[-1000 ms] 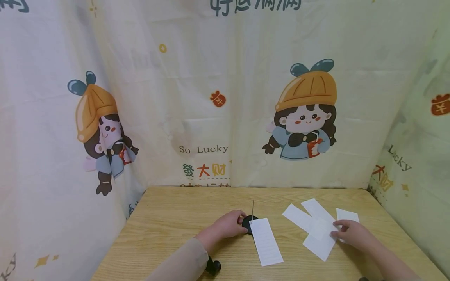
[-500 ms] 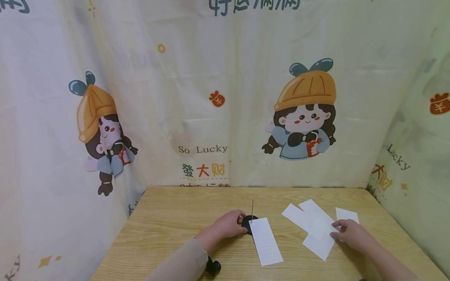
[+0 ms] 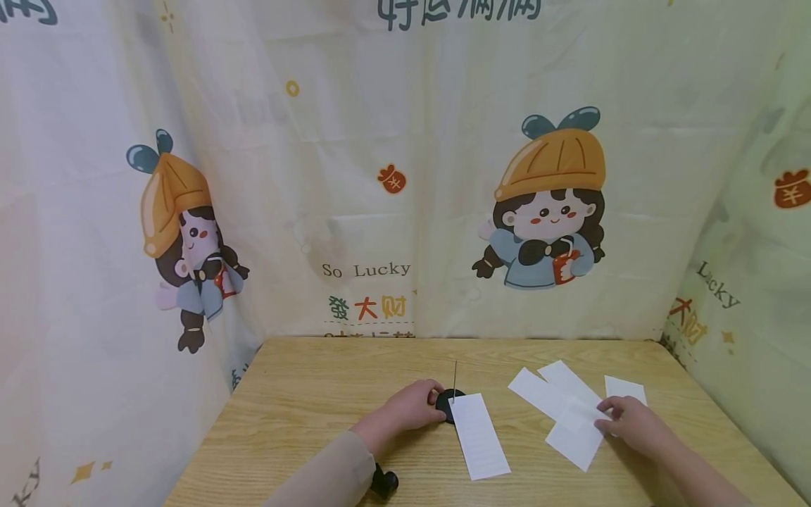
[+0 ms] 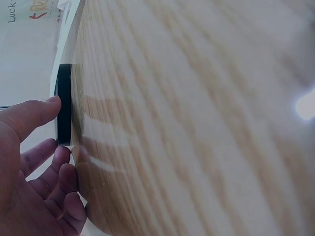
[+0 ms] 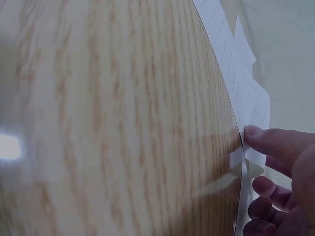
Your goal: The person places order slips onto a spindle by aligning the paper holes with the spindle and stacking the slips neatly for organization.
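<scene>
A bill spike stands near the middle of the table, with a round black base (image 3: 445, 406) and a thin upright needle (image 3: 455, 377). My left hand (image 3: 413, 404) holds the base at its left side; in the left wrist view the thumb lies on the black disc (image 4: 64, 105) and the fingers curl at its lower edge. One lined white paper slip (image 3: 481, 440) reaches from the needle towards me. On the right, several white slips (image 3: 573, 408) overlap in a fan. There my right hand (image 3: 636, 422) pinches the edge of a lined slip (image 5: 257, 110) between thumb and fingers.
Another white slip (image 3: 627, 387) lies behind my right hand. A small black knobbed object (image 3: 384, 483) sits beside the left sleeve (image 3: 329, 468). Printed curtains (image 3: 443, 211) enclose the wooden table (image 3: 317, 380) at the back and sides.
My right hand and the rear slip of the fan have shifted slightly left. The left hand and the bill spike have stayed in place.
</scene>
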Tool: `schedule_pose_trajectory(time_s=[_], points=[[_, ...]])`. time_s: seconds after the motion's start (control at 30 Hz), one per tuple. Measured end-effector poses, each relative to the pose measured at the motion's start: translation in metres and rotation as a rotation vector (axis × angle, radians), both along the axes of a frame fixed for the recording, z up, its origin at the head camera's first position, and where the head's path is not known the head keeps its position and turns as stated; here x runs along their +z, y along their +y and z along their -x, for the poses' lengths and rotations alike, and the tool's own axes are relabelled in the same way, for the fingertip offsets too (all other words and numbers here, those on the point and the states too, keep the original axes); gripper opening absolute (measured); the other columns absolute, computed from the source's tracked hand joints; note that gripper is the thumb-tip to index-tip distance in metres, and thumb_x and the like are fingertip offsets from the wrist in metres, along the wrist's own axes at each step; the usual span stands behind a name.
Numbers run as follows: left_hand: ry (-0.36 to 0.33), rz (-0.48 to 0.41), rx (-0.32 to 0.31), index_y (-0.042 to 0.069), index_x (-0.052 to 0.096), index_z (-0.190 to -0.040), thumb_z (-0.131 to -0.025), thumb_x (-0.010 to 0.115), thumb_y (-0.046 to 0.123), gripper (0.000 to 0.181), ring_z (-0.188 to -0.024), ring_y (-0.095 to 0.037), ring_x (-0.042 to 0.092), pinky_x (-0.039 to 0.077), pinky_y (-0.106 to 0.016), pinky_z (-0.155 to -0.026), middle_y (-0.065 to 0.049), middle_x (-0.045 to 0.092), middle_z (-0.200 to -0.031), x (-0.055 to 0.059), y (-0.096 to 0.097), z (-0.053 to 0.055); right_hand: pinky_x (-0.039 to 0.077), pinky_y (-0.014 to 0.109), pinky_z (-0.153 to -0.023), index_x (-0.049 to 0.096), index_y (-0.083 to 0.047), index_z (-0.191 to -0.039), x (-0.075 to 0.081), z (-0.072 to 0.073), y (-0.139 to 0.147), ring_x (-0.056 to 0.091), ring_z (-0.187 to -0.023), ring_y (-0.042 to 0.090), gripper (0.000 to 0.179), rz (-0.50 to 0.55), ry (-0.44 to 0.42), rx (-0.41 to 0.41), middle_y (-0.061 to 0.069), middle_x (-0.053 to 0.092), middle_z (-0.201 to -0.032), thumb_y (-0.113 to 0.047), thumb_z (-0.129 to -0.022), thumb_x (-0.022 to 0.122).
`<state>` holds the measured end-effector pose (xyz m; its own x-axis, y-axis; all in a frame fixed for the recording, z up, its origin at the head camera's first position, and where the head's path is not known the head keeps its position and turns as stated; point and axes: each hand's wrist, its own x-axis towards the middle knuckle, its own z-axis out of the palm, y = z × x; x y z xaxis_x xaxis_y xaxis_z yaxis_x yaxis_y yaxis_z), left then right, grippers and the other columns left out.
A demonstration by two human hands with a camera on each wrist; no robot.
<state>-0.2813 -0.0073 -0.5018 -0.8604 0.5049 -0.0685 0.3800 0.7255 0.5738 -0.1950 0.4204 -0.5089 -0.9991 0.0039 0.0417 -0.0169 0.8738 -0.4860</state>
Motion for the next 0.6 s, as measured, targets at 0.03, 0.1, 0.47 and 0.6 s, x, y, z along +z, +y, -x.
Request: schedule_pose_trajectory(time_s=[0.03, 0.1, 0.47, 0.6], points=[[0.0, 0.0, 0.0, 0.012, 0.063, -0.118, -0.084, 0.08, 0.028, 0.042, -0.079, -0.012, 0.049, 0.04, -0.029, -0.074, 0.005, 0.051, -0.086, -0.0005, 0.0001, 0.0002, 0.045, 0.043, -0.073, 0.068, -0.001, -0.098, 0.0002, 0.0, -0.0002, 0.056, -0.082, 0.023, 0.029, -0.008, 0.006, 0.003, 0.008, 0.059, -0.088, -0.021, -0.082, 0.08], [-0.001, 0.002, 0.0, 0.012, 0.063, -0.118, -0.084, 0.079, 0.028, 0.042, -0.079, -0.012, 0.049, 0.04, -0.029, -0.074, 0.005, 0.051, -0.086, -0.0012, 0.0002, 0.0007, 0.046, 0.044, -0.074, 0.067, -0.001, -0.098, 0.0009, -0.0004, -0.001, 0.056, -0.082, 0.024, 0.029, -0.02, 0.014, 0.01, 0.009, 0.059, -0.089, -0.021, -0.082, 0.08], [-0.006, 0.002, 0.002, 0.013, 0.062, -0.118, -0.084, 0.08, 0.028, 0.042, -0.079, -0.013, 0.049, 0.04, -0.03, -0.074, 0.004, 0.052, -0.087, -0.0003, -0.0001, 0.0003, 0.041, 0.03, -0.064, 0.061, -0.001, -0.1, 0.0051, -0.0038, -0.0057, 0.048, -0.073, 0.016, 0.026, 0.101, -0.033, 0.002, 0.004, 0.057, -0.089, -0.016, -0.085, 0.077], [-0.006, 0.002, 0.002, 0.013, 0.062, -0.118, -0.084, 0.079, 0.028, 0.042, -0.08, -0.013, 0.049, 0.04, -0.03, -0.074, 0.004, 0.052, -0.087, -0.0001, -0.0002, 0.0001, 0.04, 0.029, -0.062, 0.059, -0.001, -0.103, 0.0041, -0.0038, -0.0049, 0.048, -0.073, 0.016, 0.029, 0.12, -0.042, -0.002, 0.004, 0.056, -0.09, -0.016, -0.085, 0.076]])
